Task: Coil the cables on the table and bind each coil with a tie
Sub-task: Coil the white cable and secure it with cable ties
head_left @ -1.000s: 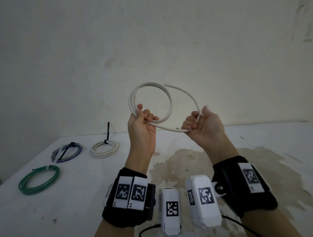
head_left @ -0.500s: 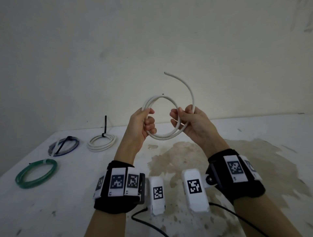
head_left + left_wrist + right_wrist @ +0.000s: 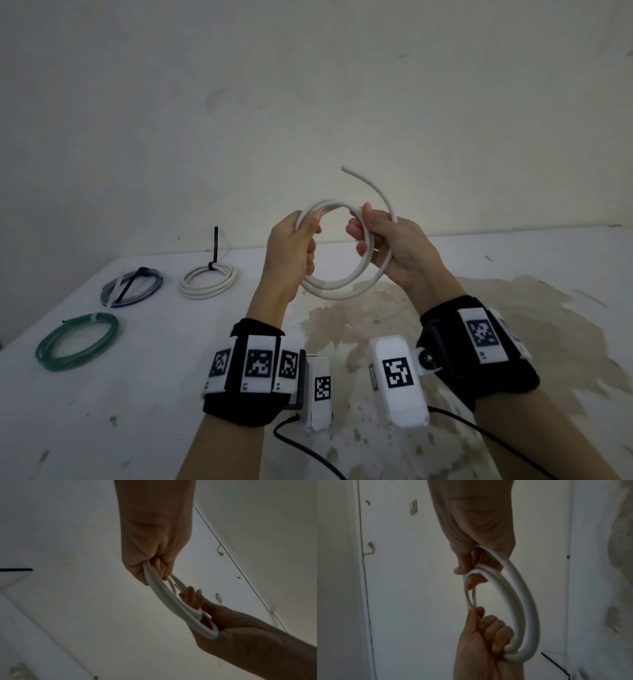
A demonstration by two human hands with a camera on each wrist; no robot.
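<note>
I hold a white cable (image 3: 337, 287) wound into a loose coil above the table, in the middle of the head view. My left hand (image 3: 301, 241) grips the coil's left side, fingers curled round the strands (image 3: 154, 580). My right hand (image 3: 378, 236) holds the right side, fingers wrapped round the strands (image 3: 489, 566). The cable's free end (image 3: 343, 168) curves up and left above my right hand. In the right wrist view the coil (image 3: 522, 601) hangs between both hands. No tie is on this coil.
On the white table (image 3: 137, 394) at the left lie three bound coils: a white coil (image 3: 208, 279) with an upright black tie (image 3: 215, 246), a blue-grey coil (image 3: 132, 287), and a green coil (image 3: 77, 341). A brown stain (image 3: 445, 342) spreads below my hands. A wall stands behind.
The right hand has brought the loose length in against the coil, making it smaller and tighter. The free end now arcs up above the right hand. Both hands sit lower and closer together.
</note>
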